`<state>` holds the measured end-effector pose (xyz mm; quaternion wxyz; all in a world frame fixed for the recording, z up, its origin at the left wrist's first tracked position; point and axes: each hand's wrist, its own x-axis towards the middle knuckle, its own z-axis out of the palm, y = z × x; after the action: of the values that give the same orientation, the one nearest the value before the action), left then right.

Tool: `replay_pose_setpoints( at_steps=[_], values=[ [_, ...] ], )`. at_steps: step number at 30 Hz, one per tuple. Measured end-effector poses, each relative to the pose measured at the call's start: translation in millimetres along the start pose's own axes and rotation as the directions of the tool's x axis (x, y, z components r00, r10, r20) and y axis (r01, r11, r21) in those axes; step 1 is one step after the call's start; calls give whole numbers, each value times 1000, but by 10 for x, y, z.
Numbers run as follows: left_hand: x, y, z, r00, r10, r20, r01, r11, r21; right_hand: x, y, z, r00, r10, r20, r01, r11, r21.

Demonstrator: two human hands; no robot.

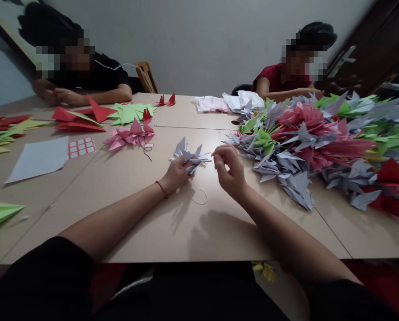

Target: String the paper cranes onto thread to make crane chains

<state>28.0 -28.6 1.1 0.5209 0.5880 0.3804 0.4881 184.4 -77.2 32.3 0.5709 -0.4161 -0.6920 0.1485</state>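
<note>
The left hand (177,174) grips a bunch of pale lilac folded-paper cranes (190,156) above the beige laminate table (146,236). The right hand (229,171) hovers just beside them, curled and pinched, though whether it holds anything cannot be told

Held paper crane (190,157): pale lilac-grey, plain.
Wrist cord (161,189): red.
Crane heap (303,138) along the tabletop's right edge: lilac-grey, pink, crimson and lime green, in mixed patches.
Tabletop (136,232): pale beige, crossed by thin dark seams.
Pink cranes (129,137): rose pink, some deeper pink.
Sticker sheet (82,147): red grid around white rectangles.
Loose sheet (35,159): pale lilac-grey.
Folded papers (79,118) near the far edge: red, with lime green beside them.
Soft bundle (213,104): white and pale pink.
Far-right shirt (276,78): dark red.
Far-left shirt (111,76): black.
</note>
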Motion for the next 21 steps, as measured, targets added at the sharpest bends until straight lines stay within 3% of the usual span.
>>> replay_pose_setpoints(
  at_steps=[1, 3, 6, 9, 13, 17, 19, 21],
  values=[
    [-13, 16, 8, 999, -7, 47, 7, 1000, 2, 37, 74, 0, 993, 108, 38, -109, 994, 30],
    [-29, 36, 11, 992, -20, 125, 19, 1000, 10, 90, 222, 4, 968, 193, 160, -204, 978, 52],
    [-25, 30, -11, 985, -26, 171, 26, 1000, 3, 93, 379, 19, 919, 212, 331, -244, 968, 57],
    [1, 5, -28, 988, -19, 153, 23, 999, -23, 47, 432, 49, 894, 249, 373, -288, 956, 51],
    [31, -9, -36, 997, 4, 73, -2, 1000, -27, 7, 454, 121, 893, 316, 321, -346, 938, 39],
    [2, 3, -59, 991, 109, -78, -107, 994, 31, -10, 500, 213, 909, 402, 113, -406, 914, 15],
    [-46, 14, -54, 986, 153, -67, -148, 986, 73, -25, 498, 249, 908, 418, 16, -418, 908, 8],
    [-102, 26, -22, 988, 156, 12, -157, 982, 108, -46, 455, 272, 915, 401, -43, -401, 916, 4]
  ],
)
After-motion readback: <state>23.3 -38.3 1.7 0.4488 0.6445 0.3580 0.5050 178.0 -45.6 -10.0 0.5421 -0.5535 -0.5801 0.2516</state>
